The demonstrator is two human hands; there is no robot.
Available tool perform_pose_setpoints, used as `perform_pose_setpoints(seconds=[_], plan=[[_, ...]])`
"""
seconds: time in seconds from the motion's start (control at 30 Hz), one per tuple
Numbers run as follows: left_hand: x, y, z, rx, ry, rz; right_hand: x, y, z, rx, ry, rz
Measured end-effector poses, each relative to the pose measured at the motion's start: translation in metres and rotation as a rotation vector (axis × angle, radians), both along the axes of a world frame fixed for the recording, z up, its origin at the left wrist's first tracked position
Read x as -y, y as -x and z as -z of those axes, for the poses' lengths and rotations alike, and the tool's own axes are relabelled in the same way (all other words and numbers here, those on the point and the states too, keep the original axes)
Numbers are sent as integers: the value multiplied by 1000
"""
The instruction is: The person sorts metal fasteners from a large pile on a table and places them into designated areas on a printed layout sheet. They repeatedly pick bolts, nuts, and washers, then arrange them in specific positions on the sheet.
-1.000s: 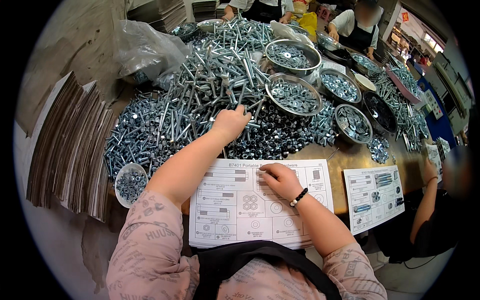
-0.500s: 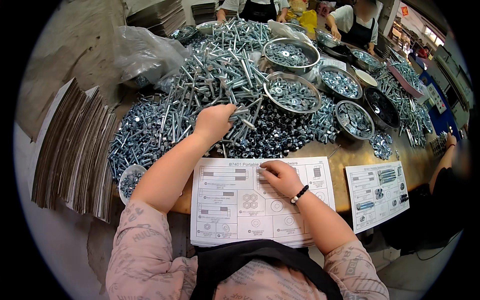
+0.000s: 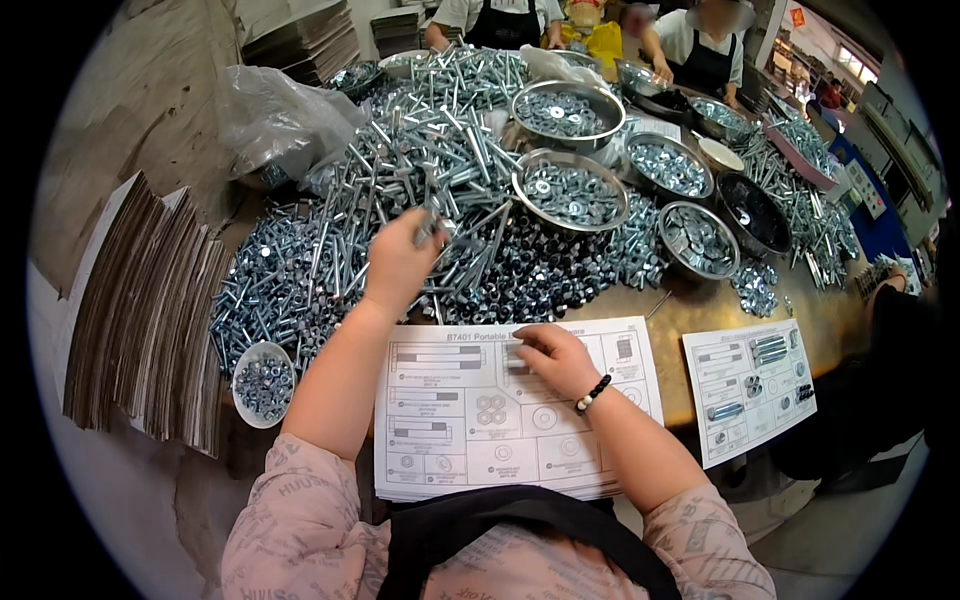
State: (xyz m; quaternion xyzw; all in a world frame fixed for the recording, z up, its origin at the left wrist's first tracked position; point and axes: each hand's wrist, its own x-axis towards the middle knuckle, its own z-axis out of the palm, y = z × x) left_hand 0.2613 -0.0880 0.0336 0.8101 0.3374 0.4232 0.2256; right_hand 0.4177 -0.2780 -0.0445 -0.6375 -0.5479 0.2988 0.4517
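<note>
- Left hand [image 3: 398, 262] pinched long silver steel bolts [image 3: 440, 228] from heap beneath: picking step, judged.
- Right hand [image 3: 553, 357] pressed flat, fingers together, on white printed parts sheet [image 3: 470, 440].
- Next judged: lift clear, carry toward sheet.

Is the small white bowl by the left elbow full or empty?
Roughly full: the small white bowl holds a heap of shiny metal nuts reaching near its rim, beside the stacked cardboard sheets.

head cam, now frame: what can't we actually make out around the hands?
- Left hand: the fingertips are buried in the bolt pile, so its grip cannot be told.
- Right hand: the fingers curl over the parts sheet, hiding anything beneath them.
- Small bowl: its contents are too small to identify.
</note>
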Motion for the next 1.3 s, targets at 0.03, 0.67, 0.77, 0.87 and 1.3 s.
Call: perform_pose_setpoints(seconds=[0.03,0.67,0.77,0.87,1.3], plan=[[-7,2,-9,86,-9,12,-1,-3,-3,-32,33,5],[100,-1,-7,-175,923,500,45,-9,-49,-111,-92,176],[116,-14,3,-383,642,589,51,2,-76,-216,-101,71],[122,-28,11,-529,627,669,52,-2,-65,-72,-115,162],[119,-50,33,-712,7,574,64,-54,-67,461,-61,374]])
